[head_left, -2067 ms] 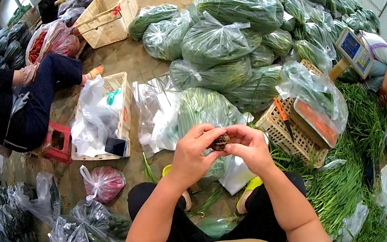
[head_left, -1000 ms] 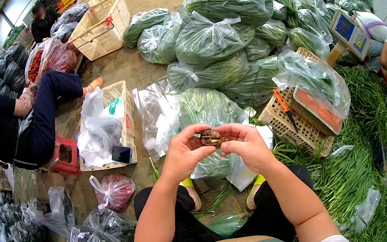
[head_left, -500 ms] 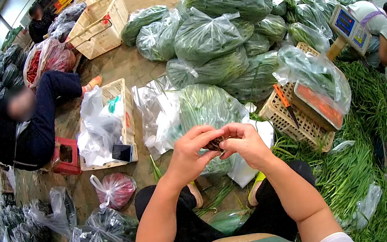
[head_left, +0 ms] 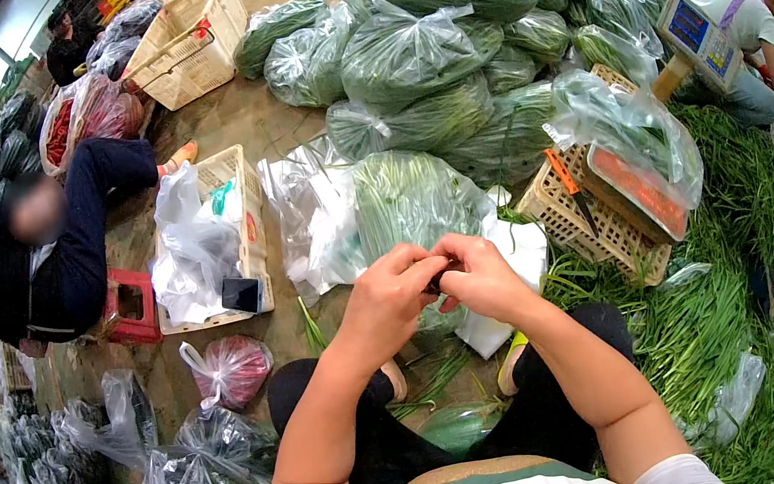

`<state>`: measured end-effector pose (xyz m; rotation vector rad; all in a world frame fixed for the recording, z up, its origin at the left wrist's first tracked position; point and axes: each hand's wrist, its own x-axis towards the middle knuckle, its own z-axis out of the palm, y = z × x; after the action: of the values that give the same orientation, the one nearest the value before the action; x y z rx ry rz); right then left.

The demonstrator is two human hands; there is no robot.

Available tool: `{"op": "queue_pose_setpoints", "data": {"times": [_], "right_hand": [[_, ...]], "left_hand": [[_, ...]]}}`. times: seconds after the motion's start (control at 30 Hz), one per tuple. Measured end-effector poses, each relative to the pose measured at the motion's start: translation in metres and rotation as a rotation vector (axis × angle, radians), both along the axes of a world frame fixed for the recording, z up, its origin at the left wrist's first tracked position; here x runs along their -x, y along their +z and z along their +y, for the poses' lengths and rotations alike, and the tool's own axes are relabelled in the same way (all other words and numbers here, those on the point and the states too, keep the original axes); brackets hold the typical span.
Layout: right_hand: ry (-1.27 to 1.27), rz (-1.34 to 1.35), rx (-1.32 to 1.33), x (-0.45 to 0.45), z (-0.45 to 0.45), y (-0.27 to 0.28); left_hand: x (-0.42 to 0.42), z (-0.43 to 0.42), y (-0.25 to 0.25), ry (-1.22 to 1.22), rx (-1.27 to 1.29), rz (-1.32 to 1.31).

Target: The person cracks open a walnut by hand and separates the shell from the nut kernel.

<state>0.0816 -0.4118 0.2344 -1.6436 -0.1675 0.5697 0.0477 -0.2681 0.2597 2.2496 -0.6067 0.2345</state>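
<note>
My left hand (head_left: 380, 296) and my right hand (head_left: 481, 278) meet in front of me, fingers curled and pinching together. Between their fingertips is a small dark brown thing (head_left: 435, 281), mostly hidden, so its kind cannot be made out. Just beyond and below the hands stands a transparent plastic bag of long green stalks (head_left: 413, 199). White plastic sheeting (head_left: 308, 219) lies left of that bag, and a white sheet (head_left: 520, 267) sits right of it, near my right hand.
A scale (head_left: 647, 191) rests on a plastic crate with an orange-handled knife (head_left: 568, 183). Loose green stalks (head_left: 697, 345) cover the right side. Bagged greens (head_left: 423, 54) are piled ahead. At left, a person (head_left: 25, 259) sits beside a crate (head_left: 252, 223); another person (head_left: 744, 33) bends at right.
Both hands have closed further around the small dark brown thing, hiding more of it. The view has shifted slightly. The person at far right has changed posture.
</note>
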Motion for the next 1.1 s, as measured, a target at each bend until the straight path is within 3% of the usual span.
{"op": "queue_pose_setpoints", "data": {"times": [0.1, 0.17, 0.53, 0.7, 0.77, 0.9, 1.03, 1.1], "right_hand": [[-0.020, -0.075, 0.066, 0.000, 0.003, -0.009], [-0.042, -0.275, 0.134, 0.000, 0.005, -0.020], [-0.048, -0.363, 0.161, 0.002, 0.008, -0.020], [0.016, -0.355, 0.165, 0.002, 0.000, -0.013], [0.021, -0.005, -0.121, 0.002, -0.002, -0.003], [-0.068, 0.250, -0.420, -0.001, -0.006, 0.007], [-0.086, 0.327, -0.441, -0.004, -0.008, 0.018], [0.021, 0.258, -0.312, -0.004, -0.009, 0.019]], "left_hand": [[-0.001, -0.003, -0.003, 0.020, -0.065, -0.062], [-0.001, -0.005, -0.008, 0.039, -0.089, -0.077], [0.000, -0.009, -0.011, 0.086, -0.157, -0.072], [-0.002, -0.001, -0.006, 0.070, 0.042, 0.067], [-0.004, 0.006, -0.006, 0.065, 0.090, 0.107], [-0.006, 0.014, 0.002, 0.083, 0.328, 0.273], [-0.008, 0.015, -0.004, 0.090, 0.507, 0.372], [-0.008, 0.015, -0.006, 0.105, 0.608, 0.417]]}}
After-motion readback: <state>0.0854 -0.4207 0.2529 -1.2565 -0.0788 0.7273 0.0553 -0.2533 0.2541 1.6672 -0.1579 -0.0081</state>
